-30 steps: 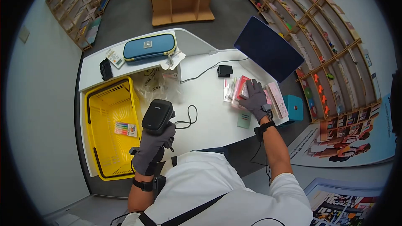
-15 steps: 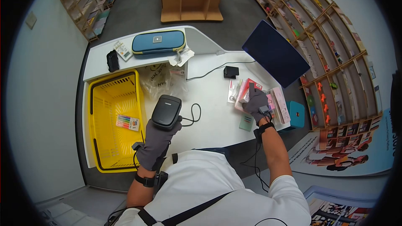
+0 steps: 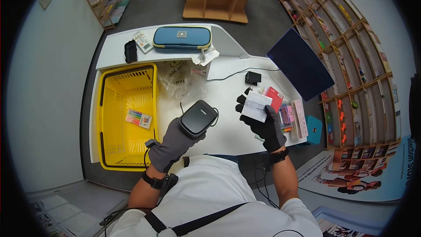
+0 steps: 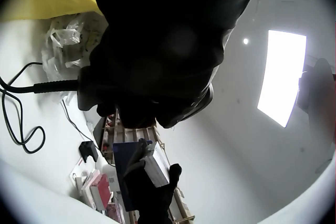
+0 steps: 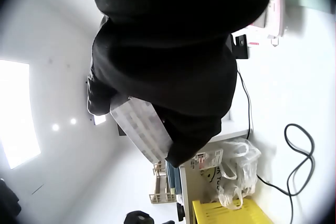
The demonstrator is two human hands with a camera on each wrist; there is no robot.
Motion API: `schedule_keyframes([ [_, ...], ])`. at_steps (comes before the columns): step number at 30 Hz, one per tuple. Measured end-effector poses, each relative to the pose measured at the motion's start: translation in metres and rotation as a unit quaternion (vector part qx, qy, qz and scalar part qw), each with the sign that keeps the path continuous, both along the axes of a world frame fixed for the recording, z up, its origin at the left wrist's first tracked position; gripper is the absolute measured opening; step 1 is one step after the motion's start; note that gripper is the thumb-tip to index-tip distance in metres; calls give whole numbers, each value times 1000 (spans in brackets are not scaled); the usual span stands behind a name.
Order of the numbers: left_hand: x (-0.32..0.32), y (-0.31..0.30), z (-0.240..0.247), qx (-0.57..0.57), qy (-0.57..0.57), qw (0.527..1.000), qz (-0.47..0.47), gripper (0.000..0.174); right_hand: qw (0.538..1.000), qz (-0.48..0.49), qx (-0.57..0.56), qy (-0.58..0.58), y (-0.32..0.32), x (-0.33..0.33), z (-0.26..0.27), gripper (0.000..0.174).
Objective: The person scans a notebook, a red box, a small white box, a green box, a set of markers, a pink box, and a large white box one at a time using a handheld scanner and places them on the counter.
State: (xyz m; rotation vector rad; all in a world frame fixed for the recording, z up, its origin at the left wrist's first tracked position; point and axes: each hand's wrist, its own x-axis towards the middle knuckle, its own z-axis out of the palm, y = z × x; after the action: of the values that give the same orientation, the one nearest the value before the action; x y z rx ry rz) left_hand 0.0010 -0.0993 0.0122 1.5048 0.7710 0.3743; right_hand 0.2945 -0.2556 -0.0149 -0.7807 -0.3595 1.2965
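My gloved left hand (image 3: pixel 177 142) grips a black corded barcode scanner (image 3: pixel 199 117), its rounded head on top; in the left wrist view the cord (image 4: pixel 55 86) comes out below the fist. Across from it, my gloved right hand (image 3: pixel 266 127) is raised over the counter and holds a small white box (image 3: pixel 256 106) between thumb and fingers. Fine print covers the box's upturned face. Behind and right of that hand lie a red box (image 3: pixel 274 98) and several colourful stationery packs (image 3: pixel 287 115).
A yellow basket (image 3: pixel 154 105) stands at the left with a pack of coloured pens (image 3: pixel 138 118) inside. Clear plastic bags (image 3: pixel 186 83) lie beside it. A blue pencil case (image 3: pixel 182 38) sits on the raised ledge; a dark monitor (image 3: pixel 300 65) stands at the right.
My right hand has lifted the white box from the pile, turned palm up and come left toward the scanner. My left hand has brought the scanner slightly right in view.
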Motion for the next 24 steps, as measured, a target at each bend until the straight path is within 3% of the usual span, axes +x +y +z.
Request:
schedule_keyframes([
  [6, 0, 1, 9, 132, -29, 988, -69, 25, 997, 63, 32, -39, 32, -17, 2, 101],
  [15, -4, 2, 3, 94, 30, 989, -114, 34, 994, 106, 13, -34, 46, -11, -9, 106],
  [18, -3, 3, -7, 191, 27, 972, -132, 32, 993, 108, 23, -33, 45, -12, -9, 104],
  [24, -3, 3, 4, 65, 32, 992, -102, 27, 994, 101, 25, 15, 41, -24, -4, 86],
])
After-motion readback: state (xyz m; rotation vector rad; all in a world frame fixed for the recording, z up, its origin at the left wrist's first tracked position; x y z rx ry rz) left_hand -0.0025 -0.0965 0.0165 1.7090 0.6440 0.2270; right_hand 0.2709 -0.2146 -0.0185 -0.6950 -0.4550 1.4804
